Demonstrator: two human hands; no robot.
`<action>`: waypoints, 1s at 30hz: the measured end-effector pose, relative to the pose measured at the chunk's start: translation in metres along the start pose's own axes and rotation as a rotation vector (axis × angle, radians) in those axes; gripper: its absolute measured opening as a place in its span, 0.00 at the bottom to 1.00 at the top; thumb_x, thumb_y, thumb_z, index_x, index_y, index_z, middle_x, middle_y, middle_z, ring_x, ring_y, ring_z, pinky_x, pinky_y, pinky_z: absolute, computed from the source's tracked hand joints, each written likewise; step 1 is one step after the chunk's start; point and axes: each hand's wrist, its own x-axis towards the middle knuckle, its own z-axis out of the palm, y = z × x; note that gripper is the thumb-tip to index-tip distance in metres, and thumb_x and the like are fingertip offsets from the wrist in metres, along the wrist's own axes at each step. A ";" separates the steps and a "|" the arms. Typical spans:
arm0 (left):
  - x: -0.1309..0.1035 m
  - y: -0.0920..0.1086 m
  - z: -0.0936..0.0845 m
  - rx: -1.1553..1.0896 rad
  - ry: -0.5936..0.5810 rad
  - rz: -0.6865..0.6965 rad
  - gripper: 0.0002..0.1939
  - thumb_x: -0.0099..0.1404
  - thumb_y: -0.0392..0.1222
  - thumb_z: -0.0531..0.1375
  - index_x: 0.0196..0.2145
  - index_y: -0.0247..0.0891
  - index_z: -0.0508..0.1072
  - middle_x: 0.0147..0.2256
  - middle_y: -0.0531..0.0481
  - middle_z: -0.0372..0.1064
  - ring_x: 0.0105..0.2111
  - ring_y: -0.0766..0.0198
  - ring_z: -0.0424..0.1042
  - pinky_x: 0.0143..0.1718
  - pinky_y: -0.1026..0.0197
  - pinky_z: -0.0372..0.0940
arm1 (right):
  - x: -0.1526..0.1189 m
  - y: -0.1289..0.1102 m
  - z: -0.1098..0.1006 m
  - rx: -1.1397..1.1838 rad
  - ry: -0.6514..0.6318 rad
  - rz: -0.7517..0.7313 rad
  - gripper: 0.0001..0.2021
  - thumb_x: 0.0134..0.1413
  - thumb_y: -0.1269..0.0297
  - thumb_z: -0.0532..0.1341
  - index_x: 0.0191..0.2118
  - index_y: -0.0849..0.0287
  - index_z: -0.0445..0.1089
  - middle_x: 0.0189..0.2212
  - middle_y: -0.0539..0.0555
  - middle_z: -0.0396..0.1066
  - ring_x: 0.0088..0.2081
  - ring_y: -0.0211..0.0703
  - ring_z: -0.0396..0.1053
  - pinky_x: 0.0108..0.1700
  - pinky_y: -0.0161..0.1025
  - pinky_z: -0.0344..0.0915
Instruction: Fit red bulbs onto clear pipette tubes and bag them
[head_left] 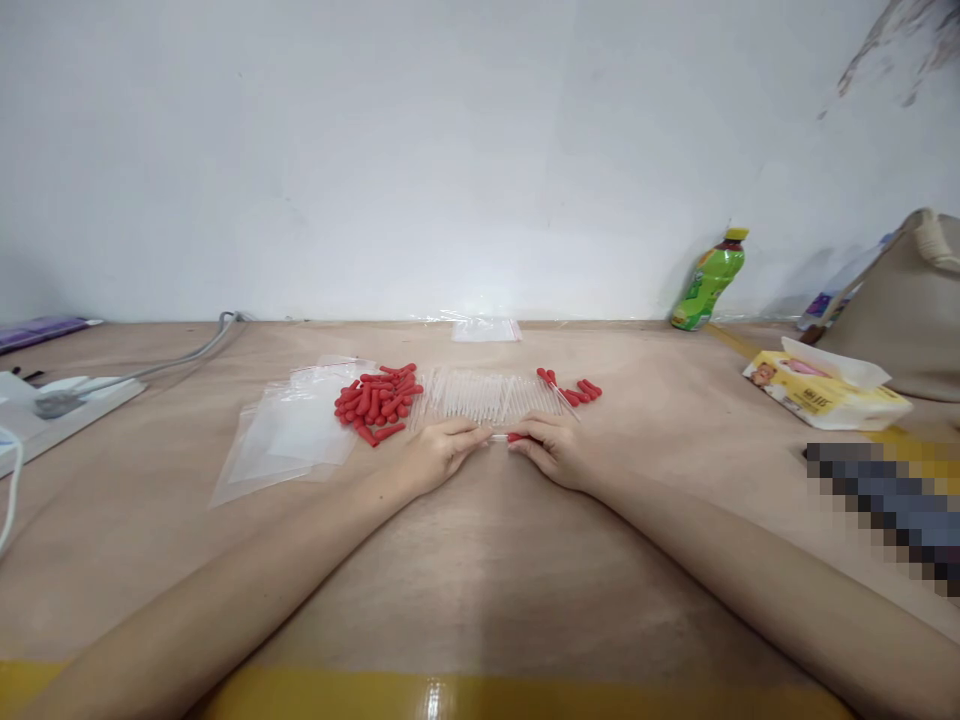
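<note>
seemingly crosswise tube (499,437), bulb (515,437) rightward

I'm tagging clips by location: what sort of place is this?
Probably a makeshift indoor workspace: a heap of small red rubbery-looking bulbs, a row of thin clear tubes and flat clear plastic bags lie on a brown tabletop.

green bottle (709,283), yellow tissue box (814,392) near beige bag (889,312), purple packet (41,332)
</note>
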 end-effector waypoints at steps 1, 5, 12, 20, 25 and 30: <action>0.000 0.001 0.000 0.013 -0.011 0.005 0.12 0.65 0.36 0.51 0.44 0.39 0.71 0.31 0.49 0.70 0.29 0.69 0.69 0.30 0.68 0.65 | 0.000 0.000 0.000 -0.004 -0.002 -0.006 0.09 0.57 0.66 0.53 0.38 0.57 0.69 0.30 0.53 0.70 0.30 0.37 0.67 0.32 0.35 0.64; 0.001 0.002 -0.003 0.086 -0.075 0.019 0.13 0.66 0.36 0.50 0.43 0.37 0.71 0.30 0.48 0.69 0.28 0.68 0.68 0.29 0.67 0.65 | 0.000 -0.001 -0.001 -0.045 -0.004 -0.053 0.09 0.57 0.66 0.53 0.37 0.59 0.69 0.29 0.54 0.69 0.29 0.38 0.66 0.31 0.35 0.64; 0.002 0.006 -0.005 0.159 -0.111 0.021 0.14 0.67 0.38 0.47 0.44 0.37 0.70 0.31 0.48 0.68 0.31 0.66 0.68 0.32 0.65 0.66 | 0.000 -0.001 0.002 -0.153 -0.001 -0.037 0.09 0.57 0.64 0.52 0.34 0.58 0.69 0.27 0.54 0.68 0.27 0.38 0.65 0.29 0.35 0.62; -0.001 -0.001 0.001 0.080 0.007 -0.076 0.12 0.64 0.41 0.52 0.41 0.37 0.72 0.33 0.46 0.71 0.33 0.64 0.70 0.35 0.62 0.66 | 0.000 0.007 -0.006 -0.163 0.027 0.004 0.06 0.55 0.64 0.55 0.34 0.58 0.69 0.27 0.54 0.70 0.31 0.41 0.65 0.33 0.39 0.62; -0.001 -0.002 0.001 0.061 -0.020 -0.086 0.12 0.65 0.41 0.52 0.38 0.35 0.73 0.31 0.46 0.70 0.31 0.64 0.69 0.33 0.63 0.65 | -0.001 0.006 -0.007 -0.128 -0.009 0.016 0.06 0.54 0.64 0.56 0.32 0.59 0.69 0.26 0.53 0.70 0.30 0.40 0.65 0.33 0.38 0.61; -0.002 0.002 0.000 0.026 -0.044 -0.117 0.12 0.65 0.41 0.51 0.39 0.36 0.73 0.29 0.47 0.69 0.29 0.65 0.68 0.31 0.64 0.63 | -0.002 0.004 -0.003 -0.095 -0.012 0.022 0.06 0.54 0.65 0.56 0.32 0.58 0.69 0.26 0.53 0.70 0.29 0.40 0.65 0.32 0.37 0.61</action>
